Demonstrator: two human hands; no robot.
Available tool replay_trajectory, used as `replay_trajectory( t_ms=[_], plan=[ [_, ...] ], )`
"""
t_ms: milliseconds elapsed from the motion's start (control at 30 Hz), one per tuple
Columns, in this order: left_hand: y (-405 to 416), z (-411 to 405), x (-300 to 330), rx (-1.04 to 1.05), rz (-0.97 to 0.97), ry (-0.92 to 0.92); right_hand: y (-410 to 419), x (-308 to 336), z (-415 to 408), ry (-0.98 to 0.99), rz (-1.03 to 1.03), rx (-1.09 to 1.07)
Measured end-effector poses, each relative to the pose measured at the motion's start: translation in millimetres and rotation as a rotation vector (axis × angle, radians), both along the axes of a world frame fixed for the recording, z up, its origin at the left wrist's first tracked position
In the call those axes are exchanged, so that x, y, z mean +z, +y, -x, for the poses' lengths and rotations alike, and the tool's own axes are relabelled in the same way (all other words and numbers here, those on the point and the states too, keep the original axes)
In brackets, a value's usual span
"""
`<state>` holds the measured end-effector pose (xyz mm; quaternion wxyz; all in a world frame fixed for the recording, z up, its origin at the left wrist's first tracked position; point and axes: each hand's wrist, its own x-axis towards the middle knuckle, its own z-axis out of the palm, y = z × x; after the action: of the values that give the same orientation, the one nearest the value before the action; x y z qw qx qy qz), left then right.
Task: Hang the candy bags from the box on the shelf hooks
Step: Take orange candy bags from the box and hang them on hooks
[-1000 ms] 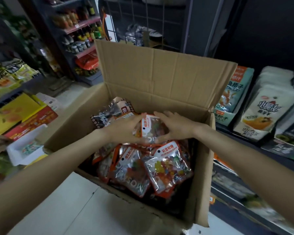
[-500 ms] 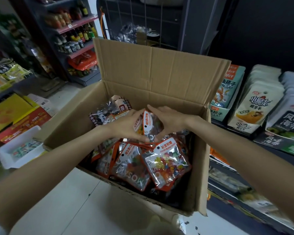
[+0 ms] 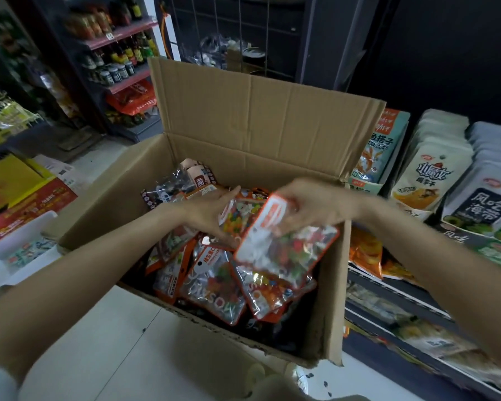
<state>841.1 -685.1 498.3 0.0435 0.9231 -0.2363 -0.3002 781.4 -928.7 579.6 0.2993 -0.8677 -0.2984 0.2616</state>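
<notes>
Open corrugated cardboard box (image 3: 252, 117) on pale floor tiles (image 3: 104, 342), back flap upright and creased, near rim ragged. Beside it on the right, dark shelf (image 3: 394, 299) stocked with flat matte snack pouches (image 3: 428, 180) standing in rows. Inside the box, loose heap of glossy clear candy bags (image 3: 214, 285) with orange borders and bright sweets showing through. Above the heap, right hand (image 3: 313, 206) curled round the orange header of one crinkly bag (image 3: 287, 250), lifted clear and tilted. Left hand (image 3: 209, 209) with fingers pinching the edge of a second candy bag (image 3: 237, 215) at the top of the pile, between both hands
</notes>
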Motion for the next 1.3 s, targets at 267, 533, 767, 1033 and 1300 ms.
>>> replay_trajectory(
  t_ms=[267,533,767,1033,1300],
  plan=[
    [-4.4,-0.4,-1.6,-0.027,0.089,0.030,20.8,-54.9,19.7,-0.152,0.434,0.033],
    [-26.7,-22.7,17.4,-0.081,0.109,0.103,20.3,-55.7,26.6,-0.045,0.406,-0.141],
    [-33.9,-10.6,10.2,-0.168,-0.215,0.134,13.2,-57.6,34.3,-0.136,0.370,-0.184],
    [-4.8,10.3,26.7,-0.214,0.084,-0.353,8.9,-36.3,36.5,-0.265,0.353,-0.280],
    [18.2,14.6,53.3,0.007,0.330,-0.598,-24.1,-8.7,40.2,-0.549,-0.039,-0.745]
  ],
)
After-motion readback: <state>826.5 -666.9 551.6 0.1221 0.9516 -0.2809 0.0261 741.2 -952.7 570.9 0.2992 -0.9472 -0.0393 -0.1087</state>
